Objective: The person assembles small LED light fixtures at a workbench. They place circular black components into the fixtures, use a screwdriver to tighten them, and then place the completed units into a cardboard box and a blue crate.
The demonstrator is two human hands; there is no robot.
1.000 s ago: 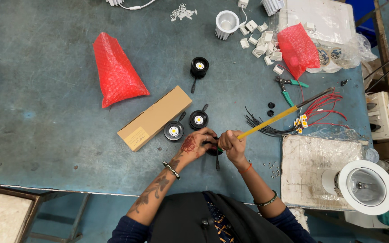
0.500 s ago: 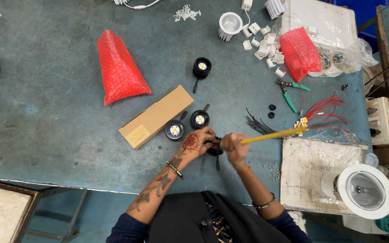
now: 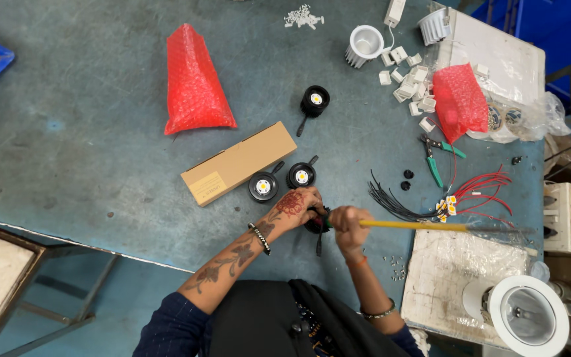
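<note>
Just above the hands sit 2 small black round lamps (image 3: 282,182) with pale centres, side by side at the middle of the frame, and a 3rd black lamp (image 3: 314,100) lies further up on its own. Touching the left one of the pair is 1 long brown cardboard box (image 3: 239,162), lying at a slant. On the blue table (image 3: 87,152) there are 2 red bubble-wrap bags: a big one (image 3: 193,82) at upper left, a smaller one (image 3: 459,100) at upper right. Near that smaller bag lies a scatter of little white blocks (image 3: 408,76), too many and too small to count surely, plus 1 white ribbed housing (image 3: 365,43) at the top. Green-handled pliers (image 3: 435,157) lie right of centre, above a bundle of black wires (image 3: 394,203) and red wires (image 3: 487,188). At lower right stands 1 large white round fitting (image 3: 527,316).

Now the hands, low in the centre. The left hand (image 3: 293,206), with a reddish pattern on its back, is curled around a small black lamp part (image 3: 316,225), fingers closed on it; a thin black lead hangs down from it. The right hand (image 3: 346,223) is fisted tight round a long yellow stick-like tool (image 3: 418,225), which runs out level toward the right edge, passing just below the wire bundle. The black part sits right between both hands, mostly hidden by the fingers, so its shape cannot be told well.
</note>
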